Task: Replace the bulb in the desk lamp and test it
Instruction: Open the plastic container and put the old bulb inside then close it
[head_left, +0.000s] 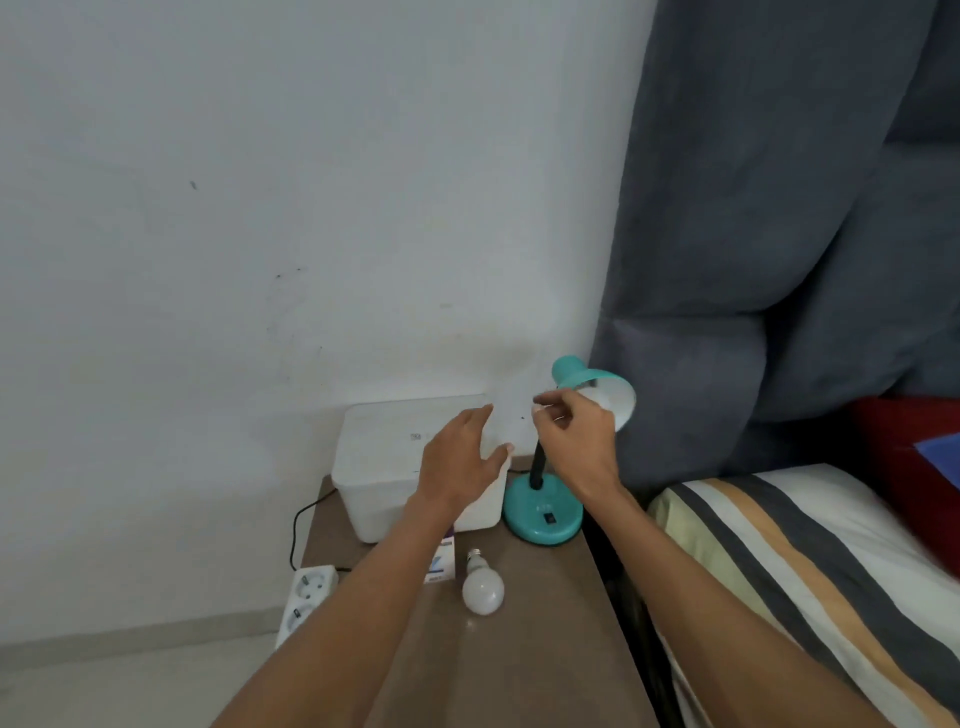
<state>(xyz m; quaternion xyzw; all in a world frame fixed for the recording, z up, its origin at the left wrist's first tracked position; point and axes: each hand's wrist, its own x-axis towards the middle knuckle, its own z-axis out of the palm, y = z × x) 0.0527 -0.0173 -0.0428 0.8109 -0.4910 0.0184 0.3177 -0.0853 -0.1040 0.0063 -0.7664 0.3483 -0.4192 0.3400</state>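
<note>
A teal desk lamp (543, 514) stands at the back right of a small brown table (545, 649); its shade (597, 387) tilts toward the right and looks white inside. A white bulb (483, 587) lies on the table with its screw base pointing away. My right hand (576, 436) hovers just left of the shade with fingers loosely curled and nothing visible in them. My left hand (460, 457) floats open above a white lidded box (395, 467), holding nothing. Whether a bulb sits inside the shade is hidden.
A small bulb carton (441, 564) lies partly under my left forearm. A white power strip (306, 597) hangs off the table's left edge with a black cord. A grey headboard (779, 234) and a striped pillow (779, 561) sit at the right.
</note>
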